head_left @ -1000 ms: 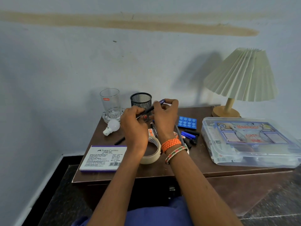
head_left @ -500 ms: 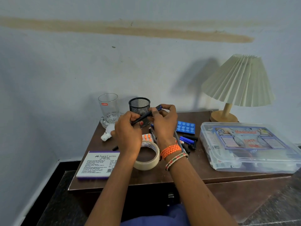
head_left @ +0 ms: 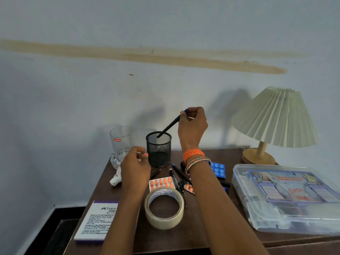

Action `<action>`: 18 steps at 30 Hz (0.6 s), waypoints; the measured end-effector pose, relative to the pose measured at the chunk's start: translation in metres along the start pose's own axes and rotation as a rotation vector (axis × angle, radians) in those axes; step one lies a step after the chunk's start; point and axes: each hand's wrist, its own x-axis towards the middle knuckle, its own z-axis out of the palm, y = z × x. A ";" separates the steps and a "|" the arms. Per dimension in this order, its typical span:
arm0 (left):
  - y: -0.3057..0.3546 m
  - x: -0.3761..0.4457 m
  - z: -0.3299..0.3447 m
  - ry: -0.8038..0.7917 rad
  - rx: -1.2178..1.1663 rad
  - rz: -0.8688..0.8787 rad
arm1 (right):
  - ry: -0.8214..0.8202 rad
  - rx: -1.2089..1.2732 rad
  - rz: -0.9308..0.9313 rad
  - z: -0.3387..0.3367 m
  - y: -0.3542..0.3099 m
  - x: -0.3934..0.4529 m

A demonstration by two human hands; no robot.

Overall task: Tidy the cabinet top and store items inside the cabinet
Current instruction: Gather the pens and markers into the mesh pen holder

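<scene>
The right hand [head_left: 192, 126] pinched a pen [head_left: 168, 127] tip-down over the mesh cup [head_left: 159, 150] to drop it in, while the left hand [head_left: 135, 166], fingers loosely curled and holding nothing, hovered beside the cup as if to steady it.

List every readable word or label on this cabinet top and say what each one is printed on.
"cello": red label on the drinking glass.
"FABER" and "STAMP", both cut off by the arm: white box; its fine print is too small.
"FIRST": clear plastic case; the red heading above is blurred.
Tape roll: lettering unreadable.
</scene>
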 end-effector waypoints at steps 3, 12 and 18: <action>-0.003 0.001 0.002 -0.021 0.012 0.005 | -0.092 -0.122 -0.024 0.009 0.008 0.005; -0.009 0.003 0.007 -0.030 0.022 -0.016 | -0.180 -0.276 0.113 0.019 0.032 0.008; -0.011 0.007 0.007 -0.013 0.021 -0.010 | -0.212 -0.328 0.189 0.026 0.037 0.000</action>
